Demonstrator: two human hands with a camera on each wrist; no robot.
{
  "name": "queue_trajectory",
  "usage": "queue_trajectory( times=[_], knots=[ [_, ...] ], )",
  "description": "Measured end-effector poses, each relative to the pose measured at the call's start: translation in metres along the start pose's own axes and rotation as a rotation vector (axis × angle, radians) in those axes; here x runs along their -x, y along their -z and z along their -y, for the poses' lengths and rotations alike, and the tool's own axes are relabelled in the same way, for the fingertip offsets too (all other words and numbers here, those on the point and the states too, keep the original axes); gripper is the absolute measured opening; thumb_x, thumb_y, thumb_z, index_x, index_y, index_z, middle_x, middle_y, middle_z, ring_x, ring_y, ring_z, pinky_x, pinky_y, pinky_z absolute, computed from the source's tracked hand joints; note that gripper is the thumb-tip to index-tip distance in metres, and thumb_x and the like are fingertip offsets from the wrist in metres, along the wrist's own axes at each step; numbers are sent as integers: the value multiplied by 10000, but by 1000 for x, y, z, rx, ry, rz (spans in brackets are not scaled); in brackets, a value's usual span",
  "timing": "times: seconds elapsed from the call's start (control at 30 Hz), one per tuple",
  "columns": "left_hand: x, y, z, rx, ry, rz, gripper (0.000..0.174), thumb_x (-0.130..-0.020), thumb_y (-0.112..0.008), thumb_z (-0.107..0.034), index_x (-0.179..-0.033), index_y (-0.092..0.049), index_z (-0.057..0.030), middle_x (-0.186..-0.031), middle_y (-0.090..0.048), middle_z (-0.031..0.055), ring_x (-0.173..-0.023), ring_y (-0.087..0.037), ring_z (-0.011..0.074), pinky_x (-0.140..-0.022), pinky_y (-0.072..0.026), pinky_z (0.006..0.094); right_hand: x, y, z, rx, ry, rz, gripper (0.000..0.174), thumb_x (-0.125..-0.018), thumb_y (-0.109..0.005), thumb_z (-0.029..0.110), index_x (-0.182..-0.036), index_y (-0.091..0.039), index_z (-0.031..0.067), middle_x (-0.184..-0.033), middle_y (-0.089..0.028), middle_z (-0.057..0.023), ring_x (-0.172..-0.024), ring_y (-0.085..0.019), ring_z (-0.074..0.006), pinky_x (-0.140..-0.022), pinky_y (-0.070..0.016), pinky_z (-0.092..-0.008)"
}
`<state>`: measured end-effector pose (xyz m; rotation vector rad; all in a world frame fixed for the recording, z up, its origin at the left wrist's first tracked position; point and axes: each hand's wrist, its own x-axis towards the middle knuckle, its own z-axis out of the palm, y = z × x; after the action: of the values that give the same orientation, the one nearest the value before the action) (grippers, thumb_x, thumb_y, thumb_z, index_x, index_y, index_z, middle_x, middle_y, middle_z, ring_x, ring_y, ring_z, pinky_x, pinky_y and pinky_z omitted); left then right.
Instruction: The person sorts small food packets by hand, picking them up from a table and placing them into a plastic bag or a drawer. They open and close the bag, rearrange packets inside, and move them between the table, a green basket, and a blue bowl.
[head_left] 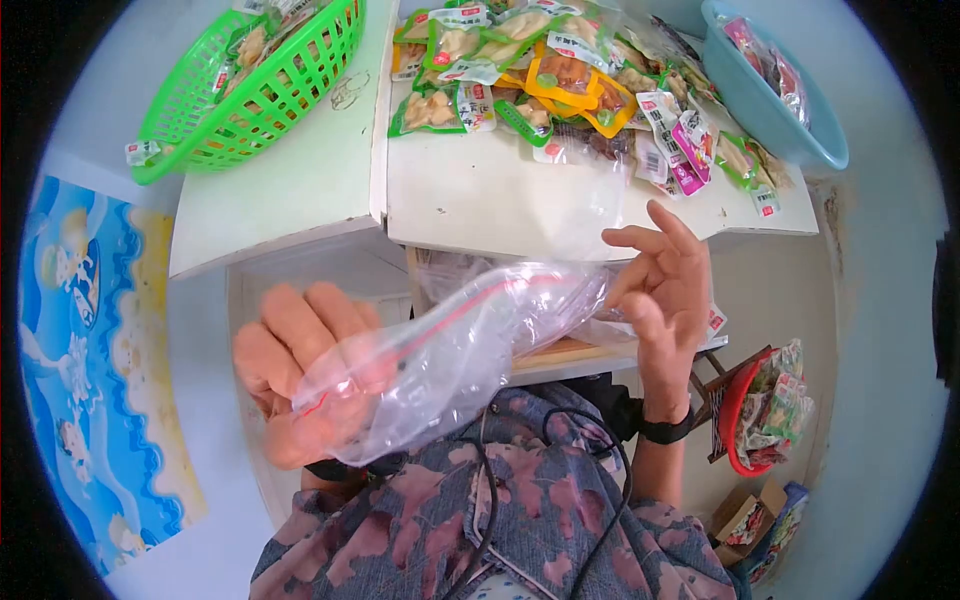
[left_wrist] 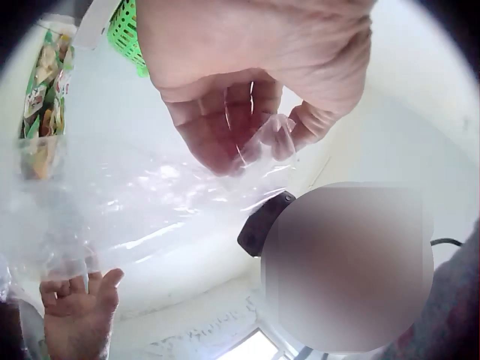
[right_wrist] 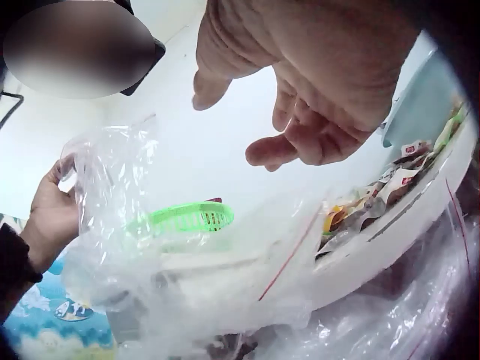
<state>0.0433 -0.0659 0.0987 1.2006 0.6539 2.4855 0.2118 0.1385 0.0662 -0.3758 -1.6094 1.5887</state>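
My left hand (head_left: 285, 345) grips one end of a clear zip bag (head_left: 450, 350) with a red seal line, fingers curled round the crumpled plastic. The bag stretches up and right, in front of my chest and below the table edge. In the left wrist view the left hand (left_wrist: 225, 127) pinches the bag (left_wrist: 150, 202) between fingers and thumb. My right hand (head_left: 660, 290) is raised at the bag's other end with its fingers spread and relaxed. In the right wrist view the right hand (right_wrist: 300, 97) hovers above the bag (right_wrist: 195, 262) without gripping it.
A white table (head_left: 480, 200) carries a pile of snack packets (head_left: 560, 80), a green basket (head_left: 250, 90) with packets and a blue basin (head_left: 770, 100). A red basket of packets (head_left: 760, 410) and a cardboard box (head_left: 745, 515) sit low right. A blue picture mat (head_left: 90, 350) lies left.
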Motion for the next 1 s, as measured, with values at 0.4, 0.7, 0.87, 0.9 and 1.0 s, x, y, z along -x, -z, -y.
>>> queue_trajectory(
  times=[0.4, 0.7, 0.87, 0.9, 1.0],
  knots=[
    [0, 18, -1, -277, 229, -349, 120, -881, -594, -134, -931, -522, -53, -1023, -614, 137, -960, -668, 286, -780, -593, 408, 40, 23, -45, 1147, -12, 641, 98, -889, -672, 151, -945, -695, 74, -897, -692, -126, -803, -672, -385, -726, -536, -477],
    [9, 25, 8, -220, 243, -374, 120, -893, -575, -104, -970, -525, -27, -1125, -665, 183, -1071, -685, 306, -850, -610, 410, 9, 17, 15, 521, -141, 16, 319, -989, -660, 276, -1189, -699, 31, -1145, -715, -156, -1097, -672, -278, -919, -511, -380],
    [14, 13, 17, -176, 309, -320, 93, -898, -584, -59, -952, -518, -20, -1112, -669, 190, -996, -689, 267, -802, -596, 368, -12, -8, 23, 206, 104, 8, 381, -871, -793, 167, -1192, -683, -5, -1305, -673, -167, -1162, -628, -310, -1036, -457, -404],
    [16, 13, 16, -236, 330, -245, 103, -903, -594, -63, -964, -518, -29, -1089, -667, 180, -952, -669, 243, -792, -577, 370, -14, -12, 29, 326, 151, 114, 375, -845, -803, 122, -1177, -685, -5, -1287, -683, -162, -1150, -634, -307, -1024, -467, -399],
    [20, 13, 15, -509, 337, -115, 131, -900, -616, -34, -987, -518, -44, -1038, -661, 156, -834, -601, 171, -752, -523, 351, -8, -20, 28, 422, 82, 229, 314, -777, -761, -44, -1083, -704, -1, -1144, -734, -138, -1047, -655, -305, -919, -508, -387]
  ],
)
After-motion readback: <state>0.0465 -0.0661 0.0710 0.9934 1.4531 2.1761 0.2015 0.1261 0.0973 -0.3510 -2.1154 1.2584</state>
